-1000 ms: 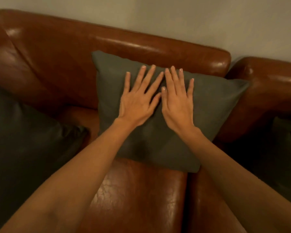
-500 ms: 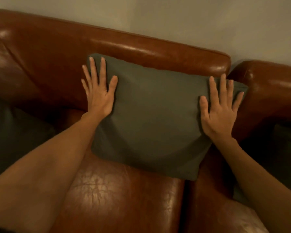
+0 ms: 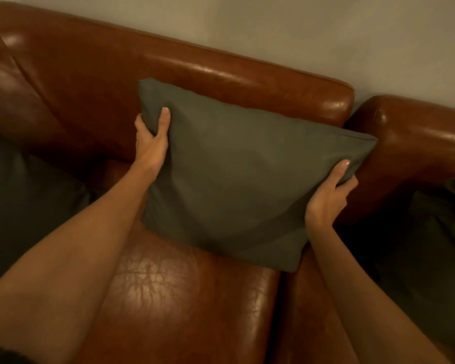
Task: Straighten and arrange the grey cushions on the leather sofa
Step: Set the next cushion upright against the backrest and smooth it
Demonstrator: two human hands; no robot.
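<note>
The grey cushion (image 3: 237, 177) leans against the backrest of the leather sofa (image 3: 221, 74), its bottom edge resting on the seat, and it lies directly between the person's two hands. Its long axis runs left to right but is not level: the upper edge slopes downward from the far left corner to the right corner, which pokes out toward the gap beside the next sofa section (image 3: 418, 132).

The left hand (image 3: 151, 143) grips the cushion's left edge near the top, thumb on the front face and the fingers (image 3: 139, 124) wrapped behind, mostly hidden. The right hand (image 3: 329, 195) grips the right edge lower down, thumb on the front and the fingers curled round the side. So both hands are clamped on the cushion at opposite ends, neither clearly closer to its centre.

Judging from this, squaring it would call for raising the right side or easing the left down. Darker cushions sit at the left (image 3: 24, 193) and right (image 3: 436, 245) margins, untouched.
</note>
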